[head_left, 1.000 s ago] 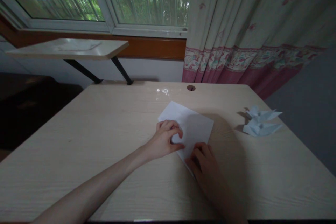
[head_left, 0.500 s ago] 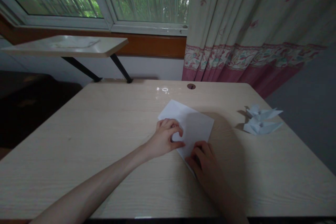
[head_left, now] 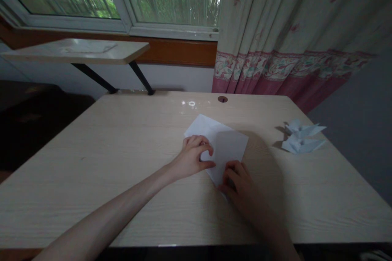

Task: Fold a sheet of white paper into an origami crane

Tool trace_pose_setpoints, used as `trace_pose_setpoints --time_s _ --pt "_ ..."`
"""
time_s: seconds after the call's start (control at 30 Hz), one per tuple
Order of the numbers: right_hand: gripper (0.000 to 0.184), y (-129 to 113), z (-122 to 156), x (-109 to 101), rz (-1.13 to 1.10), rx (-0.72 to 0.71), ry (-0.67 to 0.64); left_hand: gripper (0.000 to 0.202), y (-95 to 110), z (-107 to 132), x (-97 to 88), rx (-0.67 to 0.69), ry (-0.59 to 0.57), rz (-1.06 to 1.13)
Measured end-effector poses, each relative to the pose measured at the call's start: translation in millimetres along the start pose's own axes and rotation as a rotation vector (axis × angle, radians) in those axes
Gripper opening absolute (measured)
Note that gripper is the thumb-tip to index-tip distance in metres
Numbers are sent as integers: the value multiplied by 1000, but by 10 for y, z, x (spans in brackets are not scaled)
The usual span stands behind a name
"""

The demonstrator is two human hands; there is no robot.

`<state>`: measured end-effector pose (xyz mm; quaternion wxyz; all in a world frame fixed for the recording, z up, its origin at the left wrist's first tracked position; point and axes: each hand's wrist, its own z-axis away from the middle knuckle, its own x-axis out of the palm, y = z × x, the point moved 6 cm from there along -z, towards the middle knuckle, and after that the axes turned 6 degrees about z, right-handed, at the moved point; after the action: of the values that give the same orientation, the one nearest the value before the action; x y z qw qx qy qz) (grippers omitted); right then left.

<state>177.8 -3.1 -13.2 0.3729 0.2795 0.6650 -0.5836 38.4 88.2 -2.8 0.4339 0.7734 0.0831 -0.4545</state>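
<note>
Two hands on paper (head_left: pixel 226 144): left hand (head_left: pixel 195 155) loosely curved, thumb apart; right hand (head_left: pixel 239 182) bent, grip unclear; even pressure should prevent skewing.

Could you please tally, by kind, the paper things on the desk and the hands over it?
White paper under the hands: 1
Folded paper figures: 2
Hands, the left hand and the right hand: 2
Total: 5
</note>
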Motion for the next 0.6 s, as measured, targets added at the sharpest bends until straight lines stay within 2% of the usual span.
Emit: trace_pose_setpoints --time_s 0.6 --pt "16 78 72 -10 -69 1 -167 30 -16 10 11 26 16 16"
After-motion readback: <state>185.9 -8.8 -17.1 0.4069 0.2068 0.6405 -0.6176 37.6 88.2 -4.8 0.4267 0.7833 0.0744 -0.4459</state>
